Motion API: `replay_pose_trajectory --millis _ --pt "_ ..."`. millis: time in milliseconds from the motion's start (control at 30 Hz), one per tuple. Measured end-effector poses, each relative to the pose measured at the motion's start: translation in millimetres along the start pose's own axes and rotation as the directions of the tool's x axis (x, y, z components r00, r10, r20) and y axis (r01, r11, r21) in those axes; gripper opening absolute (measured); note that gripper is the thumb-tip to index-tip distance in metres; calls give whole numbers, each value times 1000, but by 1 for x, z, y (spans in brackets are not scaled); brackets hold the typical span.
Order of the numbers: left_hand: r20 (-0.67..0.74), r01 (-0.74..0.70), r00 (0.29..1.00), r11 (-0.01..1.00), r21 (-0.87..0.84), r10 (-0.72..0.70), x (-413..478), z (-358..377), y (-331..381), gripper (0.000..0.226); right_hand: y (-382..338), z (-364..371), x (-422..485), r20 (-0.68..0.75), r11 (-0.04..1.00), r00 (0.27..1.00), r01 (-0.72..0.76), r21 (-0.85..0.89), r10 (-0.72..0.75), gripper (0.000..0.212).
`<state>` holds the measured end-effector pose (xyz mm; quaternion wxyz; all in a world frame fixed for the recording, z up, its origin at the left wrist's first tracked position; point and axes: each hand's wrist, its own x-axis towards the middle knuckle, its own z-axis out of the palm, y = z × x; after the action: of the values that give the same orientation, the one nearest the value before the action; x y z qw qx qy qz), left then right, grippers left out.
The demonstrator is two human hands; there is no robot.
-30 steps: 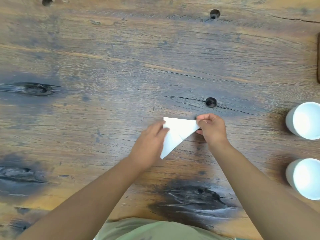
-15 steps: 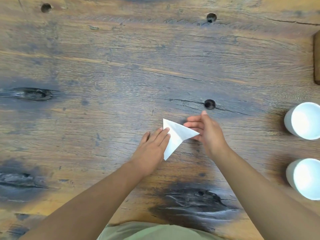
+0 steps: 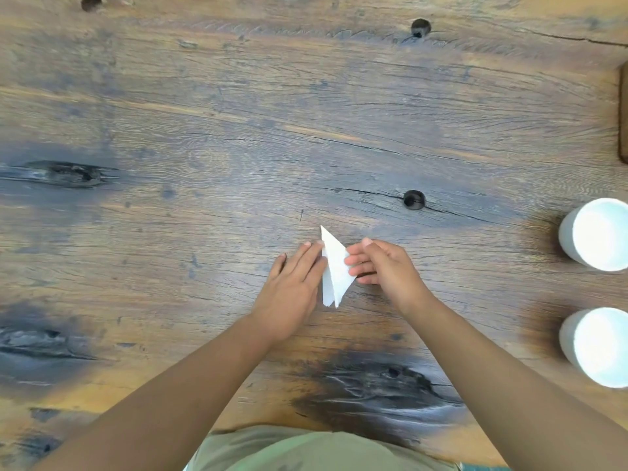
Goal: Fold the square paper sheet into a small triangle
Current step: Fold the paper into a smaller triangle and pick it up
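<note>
The white paper [image 3: 334,271] is folded into a narrow triangle on the wooden table, its sharp tip pointing away from me and two layered corners toward me. My left hand [image 3: 295,283] lies flat with its fingertips pressing the paper's left edge. My right hand [image 3: 382,265] holds the right flap with its fingers and lifts it up over toward the left, so that the flap stands partly raised.
Two white cups stand at the right edge, one farther [image 3: 596,234] and one nearer [image 3: 598,346]. A dark wooden object [image 3: 623,113] shows at the far right. Knot holes [image 3: 414,199] mark the table top [image 3: 204,130].
My right hand has carried the paper's right corner up and leftward, so the wide triangle is now narrower. My left hand stayed pressed at the left edge.
</note>
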<state>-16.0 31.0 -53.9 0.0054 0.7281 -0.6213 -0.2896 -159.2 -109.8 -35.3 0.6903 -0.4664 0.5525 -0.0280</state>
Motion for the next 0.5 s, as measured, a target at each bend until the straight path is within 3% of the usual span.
replay_pose_trajectory --millis 167,300,500 --pt "-77 51 995 997 -56 -56 -5 -4 -10 55 4 2 2 -8 996 999 -43 -72 42 34" --pt "-74 -67 995 997 -44 64 -2 -4 -13 67 5 2 3 -7 994 999 -48 -98 48 30" --pt "-38 -167 985 986 25 168 15 -10 -24 55 6 2 3 8 987 999 -50 -155 52 17"
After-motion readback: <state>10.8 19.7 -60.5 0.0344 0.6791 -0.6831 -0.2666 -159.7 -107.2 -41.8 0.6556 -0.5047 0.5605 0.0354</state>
